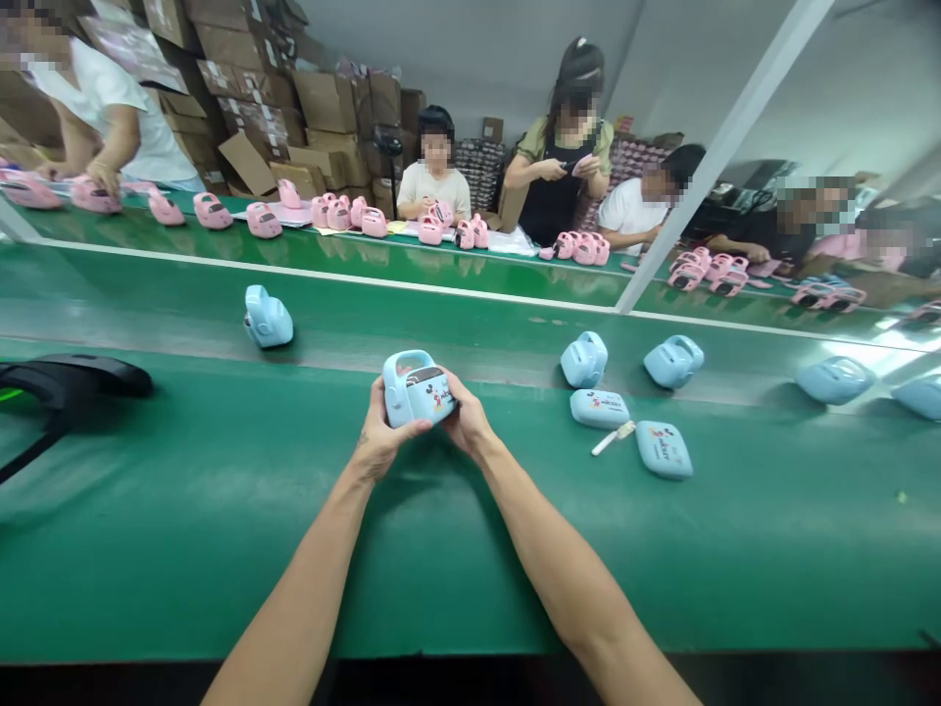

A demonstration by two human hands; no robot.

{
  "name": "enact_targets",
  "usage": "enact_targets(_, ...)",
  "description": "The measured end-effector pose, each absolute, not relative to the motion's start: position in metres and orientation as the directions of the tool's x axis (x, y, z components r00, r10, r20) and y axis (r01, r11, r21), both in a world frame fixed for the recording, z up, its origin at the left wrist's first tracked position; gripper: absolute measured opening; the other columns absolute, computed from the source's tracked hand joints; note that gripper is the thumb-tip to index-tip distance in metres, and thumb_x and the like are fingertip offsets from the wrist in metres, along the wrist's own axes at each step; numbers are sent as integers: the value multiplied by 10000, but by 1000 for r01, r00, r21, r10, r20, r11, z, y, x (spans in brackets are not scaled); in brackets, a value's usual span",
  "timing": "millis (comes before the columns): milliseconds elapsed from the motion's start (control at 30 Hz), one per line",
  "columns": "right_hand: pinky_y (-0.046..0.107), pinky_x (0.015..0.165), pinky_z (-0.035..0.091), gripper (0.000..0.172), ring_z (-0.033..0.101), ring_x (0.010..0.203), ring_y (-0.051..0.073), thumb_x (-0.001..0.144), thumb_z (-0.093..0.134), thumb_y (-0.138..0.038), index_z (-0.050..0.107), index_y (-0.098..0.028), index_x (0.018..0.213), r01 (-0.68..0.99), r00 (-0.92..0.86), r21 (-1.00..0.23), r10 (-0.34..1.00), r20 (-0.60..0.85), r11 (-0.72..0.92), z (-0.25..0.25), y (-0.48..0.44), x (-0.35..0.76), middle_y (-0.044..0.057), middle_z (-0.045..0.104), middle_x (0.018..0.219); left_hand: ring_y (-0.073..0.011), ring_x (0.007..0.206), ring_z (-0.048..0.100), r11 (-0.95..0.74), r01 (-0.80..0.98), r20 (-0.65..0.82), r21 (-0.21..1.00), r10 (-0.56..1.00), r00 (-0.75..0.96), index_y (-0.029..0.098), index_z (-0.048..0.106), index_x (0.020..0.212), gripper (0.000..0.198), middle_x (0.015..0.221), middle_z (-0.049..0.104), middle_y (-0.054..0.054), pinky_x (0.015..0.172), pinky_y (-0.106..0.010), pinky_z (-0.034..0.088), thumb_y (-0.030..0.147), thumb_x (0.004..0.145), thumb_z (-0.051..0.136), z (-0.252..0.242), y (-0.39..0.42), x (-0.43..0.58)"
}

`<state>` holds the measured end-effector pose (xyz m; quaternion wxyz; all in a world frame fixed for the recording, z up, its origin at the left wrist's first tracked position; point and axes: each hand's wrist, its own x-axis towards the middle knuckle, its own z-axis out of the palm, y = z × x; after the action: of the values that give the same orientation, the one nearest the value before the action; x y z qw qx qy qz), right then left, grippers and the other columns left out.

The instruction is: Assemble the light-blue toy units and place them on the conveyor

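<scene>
Between my two hands is a light blue plastic case (pixel 420 397) with a loop handle, a dark panel on top and a cartoon mouse print on its front. My left hand (pixel 380 436) grips its left side, thumb along the lower front edge. On the other side my right hand (pixel 466 417) wraps the right end. The case is held above the green table and its underside is hidden. To the right lie two flat blue printed covers (pixel 599 409) and a small white-handled brush (pixel 613 439) between them.
More blue cases stand on the belt beyond: one at left (pixel 269 319), several at right (pixel 586 360). A black strapped object (pixel 80 378) lies at the left. Past a white rail (pixel 330 275), co-workers sit or stand by a row of pink cases (pixel 265 221). Cardboard boxes (pixel 323 103) are stacked behind.
</scene>
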<state>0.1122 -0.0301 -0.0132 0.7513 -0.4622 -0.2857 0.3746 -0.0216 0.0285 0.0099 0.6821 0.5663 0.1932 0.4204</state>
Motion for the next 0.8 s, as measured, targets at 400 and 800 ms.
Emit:
enact_targets(400, 441, 1025, 509, 830, 622, 1161, 261, 410, 968, -337, 546, -236, 1118, -105, 489, -983, 869, 79, 149, -20, -85, 138, 77, 644, 1172, -365, 1353, 507, -461, -191, 451, 866, 559, 695, 259, 614, 1191, 854, 1428, 543, -116, 1136, -541, 400, 405, 432, 977, -8, 25, -10)
enact_targets(800, 364, 931, 496, 641, 593, 1033, 213, 578, 881, -514, 506, -260, 1031, 30, 506, -971, 834, 220, 238, -14, -88, 129, 18, 595, 1050, -364, 1187, 618, -340, -31, 261, 940, 657, 708, 264, 567, 1181, 937, 1241, 627, -85, 1031, -507, 509, 390, 349, 978, 3, 28, -13)
